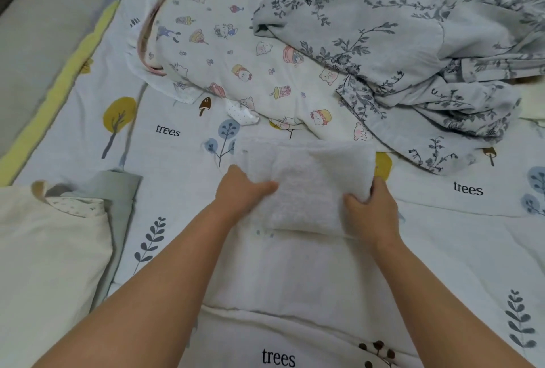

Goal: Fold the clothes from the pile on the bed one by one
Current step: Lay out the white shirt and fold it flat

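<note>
A white textured garment (306,182), folded into a thick rectangle, lies on the bed in front of me. My left hand (240,190) grips its left edge, thumb on top. My right hand (370,210) grips its right lower corner, fingers curled round the fabric. Behind it lies the pile: a white garment with cartoon prints (236,52) and a pale grey-blue floral garment (413,43) draped partly over it.
The bed sheet (168,143) is white with tree and leaf prints and the word "trees". A cream folded cloth (50,255) rests on a grey-green piece (124,190) at the left. The bed's yellow-trimmed edge (59,96) runs along the far left.
</note>
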Tool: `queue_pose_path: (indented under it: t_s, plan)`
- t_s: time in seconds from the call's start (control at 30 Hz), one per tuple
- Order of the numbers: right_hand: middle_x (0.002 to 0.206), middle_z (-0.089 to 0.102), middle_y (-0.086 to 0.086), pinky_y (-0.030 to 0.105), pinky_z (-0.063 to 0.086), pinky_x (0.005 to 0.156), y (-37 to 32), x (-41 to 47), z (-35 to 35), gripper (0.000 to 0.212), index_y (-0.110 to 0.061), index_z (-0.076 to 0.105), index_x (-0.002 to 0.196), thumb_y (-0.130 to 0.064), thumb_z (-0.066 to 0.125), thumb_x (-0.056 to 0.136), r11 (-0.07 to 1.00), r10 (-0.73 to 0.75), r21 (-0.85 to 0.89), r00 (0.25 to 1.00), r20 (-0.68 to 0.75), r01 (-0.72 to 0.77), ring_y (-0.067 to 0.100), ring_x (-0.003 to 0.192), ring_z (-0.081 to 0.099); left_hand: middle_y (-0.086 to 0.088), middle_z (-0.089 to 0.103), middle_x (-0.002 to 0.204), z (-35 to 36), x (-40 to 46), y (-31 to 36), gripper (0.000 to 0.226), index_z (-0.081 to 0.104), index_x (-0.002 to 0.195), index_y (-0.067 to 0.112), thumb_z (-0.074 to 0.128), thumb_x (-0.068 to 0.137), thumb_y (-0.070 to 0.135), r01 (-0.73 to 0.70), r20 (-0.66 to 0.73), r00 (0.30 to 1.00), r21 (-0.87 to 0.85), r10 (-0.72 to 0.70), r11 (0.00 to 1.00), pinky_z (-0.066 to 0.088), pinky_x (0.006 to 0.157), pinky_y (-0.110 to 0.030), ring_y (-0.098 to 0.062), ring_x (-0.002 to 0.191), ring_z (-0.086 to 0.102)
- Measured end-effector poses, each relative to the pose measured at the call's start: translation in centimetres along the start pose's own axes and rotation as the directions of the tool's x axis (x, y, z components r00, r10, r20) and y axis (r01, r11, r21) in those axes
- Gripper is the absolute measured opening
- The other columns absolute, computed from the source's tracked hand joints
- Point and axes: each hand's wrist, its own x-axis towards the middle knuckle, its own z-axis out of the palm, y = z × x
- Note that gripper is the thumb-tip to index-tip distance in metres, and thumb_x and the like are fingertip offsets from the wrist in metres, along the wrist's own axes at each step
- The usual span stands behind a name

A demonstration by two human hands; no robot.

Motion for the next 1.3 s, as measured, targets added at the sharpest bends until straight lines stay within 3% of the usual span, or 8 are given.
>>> queue_pose_path:
  t_s: [0.1, 0.2, 0.43, 0.63, 0.87, 1.0, 1.13, 1.3]
  plan:
    - [0.070, 0.049, -0.002, 0.018, 0.035, 0.055, -0.7, -0.9, -0.9, 0.014, -0.006, 0.049, 0.086, -0.003, 0.060, 0.079, 0.996, -0.013, 0.085, 0.999, 0.043, 0.010, 0.016, 0.065, 0.045, -0.010, 0.069, 0.094, -0.5, -1.2, -0.2, 0.029, 0.063, 0.097, 0.009, 0.077, 0.074, 0.019, 0.039, 0.127, 0.992, -0.245, -0.008, 0.969, 0.056, 0.067, -0.032, -0.023, 0.079, 0.068]
    - [0.080, 0.058, 0.005, 0.032, 0.044, 0.064, -1.7, -2.2, -2.4, 0.015, -0.006, 0.054, 0.090, -0.003, 0.061, 0.077, 0.992, 0.013, 0.126, 0.996, 0.089, -0.025, 0.021, 0.071, 0.052, -0.004, 0.068, 0.090, -1.4, -2.8, -0.8, 0.020, 0.061, 0.088, 0.019, 0.074, 0.075, 0.012, 0.032, 0.182, 0.983, -0.327, 0.030, 0.944, 0.053, 0.053, -0.022, -0.013, 0.074, 0.067]
    - [0.079, 0.062, -0.008, 0.028, 0.048, 0.054, -4.7, -7.0, -4.8, 0.022, -0.027, 0.054, 0.080, -0.007, 0.063, 0.077, 0.962, 0.030, 0.262, 0.984, 0.176, -0.076, 0.012, 0.071, 0.061, 0.000, 0.070, 0.100, -7.3, -8.2, -0.9, 0.046, 0.062, 0.101, 0.022, 0.078, 0.058, 0.024, -0.025, 0.171, 0.981, -0.378, 0.096, 0.926, 0.057, 0.079, -0.036, -0.018, 0.090, 0.068]
    - [0.084, 0.066, 0.007, 0.036, 0.051, 0.064, -9.3, -12.0, -3.8, 0.019, -0.017, 0.059, 0.083, -0.002, 0.064, 0.074, 0.930, 0.002, 0.349, 0.950, 0.314, -0.117, 0.026, 0.076, 0.062, 0.000, 0.071, 0.100, -14.5, -13.0, -2.6, 0.052, 0.063, 0.107, 0.018, 0.081, 0.058, 0.020, -0.046, 0.058, 0.996, -0.392, 0.074, 0.919, 0.056, 0.079, -0.034, -0.019, 0.092, 0.068]
    - [0.082, 0.067, -0.001, 0.043, 0.054, 0.072, -14.3, -18.3, 1.6, 0.023, -0.018, 0.059, 0.084, 0.000, 0.064, 0.071, 0.921, -0.096, 0.375, 0.873, 0.478, -0.104, 0.022, 0.081, 0.064, 0.002, 0.073, 0.100, -23.9, -16.6, -8.0, 0.058, 0.063, 0.106, 0.017, 0.079, 0.052, 0.030, 0.011, 0.045, 0.999, -0.361, 0.006, 0.932, 0.053, 0.072, -0.028, -0.014, 0.091, 0.070]
    - [0.085, 0.067, -0.001, 0.038, 0.052, 0.072, -16.7, -20.3, 5.2, 0.023, -0.017, 0.058, 0.085, 0.000, 0.064, 0.072, 0.945, -0.159, 0.327, 0.848, 0.506, -0.018, 0.022, 0.083, 0.063, 0.001, 0.073, 0.102, -27.2, -18.0, -11.5, 0.073, 0.063, 0.109, 0.019, 0.082, 0.041, 0.037, 0.037, -0.016, 0.999, -0.431, -0.049, 0.901, 0.055, 0.080, -0.038, -0.019, 0.093, 0.069]
    - [0.088, 0.063, 0.009, 0.033, 0.046, 0.067, -20.2, -19.1, 8.8, 0.030, -0.008, 0.057, 0.091, -0.020, 0.067, 0.066, 0.964, -0.267, 0.168, 0.771, 0.578, 0.207, 0.028, 0.081, 0.059, 0.001, 0.071, 0.104, -26.4, -20.3, -16.4, 0.065, 0.061, 0.112, 0.023, 0.085, 0.052, 0.026, 0.003, -0.197, 0.965, -0.645, -0.170, 0.764, 0.054, 0.082, -0.042, -0.021, 0.095, 0.068]
    - [0.085, 0.056, 0.000, 0.025, 0.041, 0.057, -26.0, -17.3, 15.3, 0.019, -0.020, 0.052, 0.079, -0.011, 0.068, 0.074, 0.843, -0.332, -0.029, 0.561, 0.759, 0.538, 0.016, 0.075, 0.053, -0.003, 0.073, 0.100, -22.0, -21.8, -20.6, 0.034, 0.064, 0.108, 0.018, 0.070, 0.077, 0.006, -0.079, -0.243, 0.874, -0.925, -0.420, 0.371, 0.056, 0.070, -0.035, -0.021, 0.085, 0.071]
